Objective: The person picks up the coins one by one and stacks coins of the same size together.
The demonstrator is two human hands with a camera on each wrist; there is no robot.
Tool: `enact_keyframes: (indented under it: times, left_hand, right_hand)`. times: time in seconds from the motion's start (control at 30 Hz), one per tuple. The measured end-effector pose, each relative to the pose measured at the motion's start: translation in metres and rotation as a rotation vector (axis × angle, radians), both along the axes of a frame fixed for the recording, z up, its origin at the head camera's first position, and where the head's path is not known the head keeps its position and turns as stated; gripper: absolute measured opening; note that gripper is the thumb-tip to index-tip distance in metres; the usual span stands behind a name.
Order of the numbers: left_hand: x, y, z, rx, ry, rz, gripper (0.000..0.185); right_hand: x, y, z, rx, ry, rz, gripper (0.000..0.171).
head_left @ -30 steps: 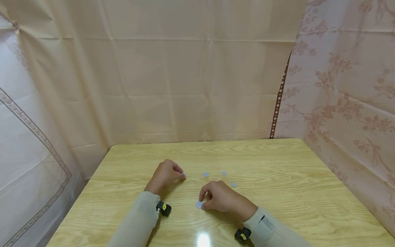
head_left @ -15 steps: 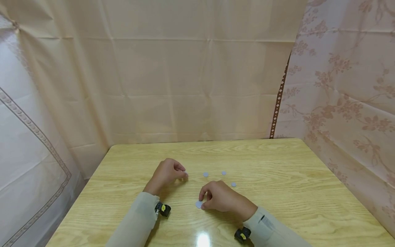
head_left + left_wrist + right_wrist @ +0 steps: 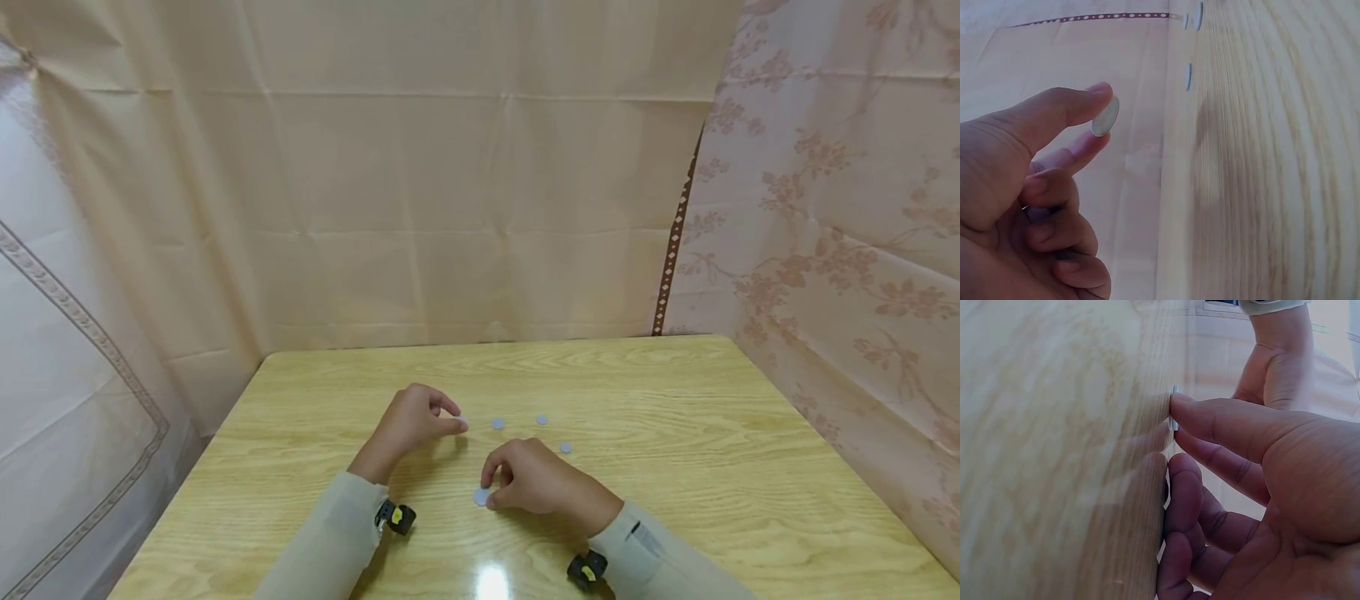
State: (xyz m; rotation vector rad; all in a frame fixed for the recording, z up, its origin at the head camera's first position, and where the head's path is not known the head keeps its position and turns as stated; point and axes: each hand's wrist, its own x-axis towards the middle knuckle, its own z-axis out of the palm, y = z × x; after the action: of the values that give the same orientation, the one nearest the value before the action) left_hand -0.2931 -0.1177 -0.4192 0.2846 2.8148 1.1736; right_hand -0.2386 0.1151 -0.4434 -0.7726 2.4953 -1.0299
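Grey discs are partly gathered: left hand (image 3: 411,422) pinches one disc (image 3: 1105,116) aloft, right hand (image 3: 534,482) presses another (image 3: 481,497) on the table (image 3: 675,433), three loose discs (image 3: 498,424) remain mid-table.

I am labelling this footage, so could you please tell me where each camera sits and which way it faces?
Head: looks forward and down at the table, discs, both hands and sleeves.
Left wrist: looks past the left hand, which pinches a disc above the table.
Right wrist: looks past the right hand, pressing a disc.
Shared: the left hand appears in all three.
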Motion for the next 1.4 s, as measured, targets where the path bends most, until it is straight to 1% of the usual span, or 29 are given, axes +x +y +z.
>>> enact_keyframes:
  times: [0.17,0.33,0.53,0.9,1.03,1.27,1.4]
  left_hand:
    - [0.004,0.002,0.003,-0.028,0.014,0.004,0.014]
    - [0.008,0.002,0.005,-0.022,0.024,-0.01,0.014]
    - [0.014,0.002,0.006,0.005,0.017,-0.028,0.015]
    - [0.027,0.0,0.004,0.051,-0.003,-0.066,0.015]
    - [0.031,0.0,0.003,0.054,-0.003,-0.073,0.015]
    - [0.038,-0.001,0.0,0.067,-0.016,-0.095,0.016]
    - [0.04,0.0,-0.002,0.077,-0.005,-0.114,0.016]
  right_hand:
    - [-0.001,0.0,-0.001,0.005,0.006,-0.001,0.012]
    - [0.0,0.0,0.0,0.002,0.012,-0.001,0.012]
    - [0.001,0.0,0.001,0.0,0.012,0.001,0.012]
    - [0.002,0.0,0.001,-0.005,0.008,0.004,0.012]
    - [0.002,0.0,0.001,-0.003,0.015,0.005,0.013]
    - [0.003,0.0,0.002,-0.002,0.017,-0.001,0.013]
    - [0.003,0.0,0.001,-0.005,0.012,-0.004,0.012]
